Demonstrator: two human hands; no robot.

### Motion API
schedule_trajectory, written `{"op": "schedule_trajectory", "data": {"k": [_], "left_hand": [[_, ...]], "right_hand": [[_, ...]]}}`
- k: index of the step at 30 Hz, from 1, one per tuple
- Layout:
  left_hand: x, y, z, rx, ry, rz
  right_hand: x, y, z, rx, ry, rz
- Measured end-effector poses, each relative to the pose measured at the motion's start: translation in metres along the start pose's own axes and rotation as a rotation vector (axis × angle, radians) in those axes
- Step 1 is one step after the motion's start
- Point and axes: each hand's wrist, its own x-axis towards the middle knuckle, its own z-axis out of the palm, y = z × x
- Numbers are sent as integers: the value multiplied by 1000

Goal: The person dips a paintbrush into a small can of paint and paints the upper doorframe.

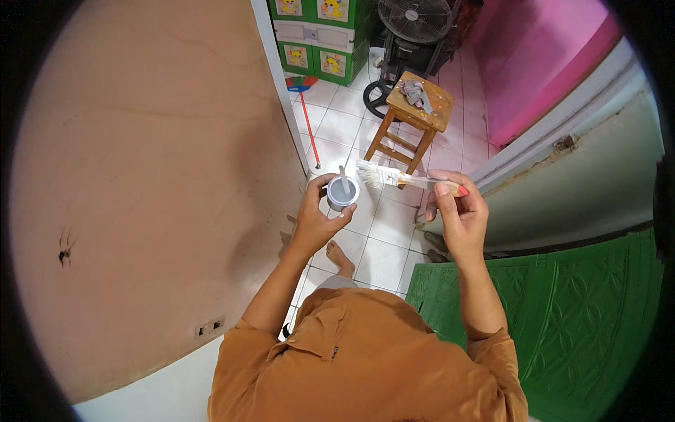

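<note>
The left hand (318, 214) is wrapped around a small grey cup (342, 193), fingers curled about its side, holding it upright just left of the picture's middle; a thin stick (343, 176) stands in the cup, and the pale stuff inside looks like paint, though the view is too small to be sure. At 3 o'clock from the cup, the right hand (455, 211) pinches the handle of a paintbrush (401, 178) between thumb and fingers, the brush lying nearly level with its white bristles pointing toward 9 o'clock, just beside the cup's rim. At 12 o'clock from the hands stands a wooden stool (415, 119) with a grey rag (415, 91) on it, on a white tiled floor (383, 239). A tan wall (155, 176) fills the 9 o'clock side; a green door (562, 309) lies toward 4 o'clock.
</note>
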Motion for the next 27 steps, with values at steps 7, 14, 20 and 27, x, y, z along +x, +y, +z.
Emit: {"op": "schedule_trajectory", "data": {"k": [7, 14, 20, 27], "left_hand": [[50, -3, -3, -25, -81, -151], [94, -24, -11, 65, -28, -72], [116, -65, 0, 18, -44, -167], [150, -103, -21, 47, -59, 169]], "right_hand": [[72, 4, 23, -290, -205, -31], [143, 9, 53, -563, -373, -285], [179, 65, 61, -524, -486, -270], [222, 68, 92, -633, -587, -379]]}}
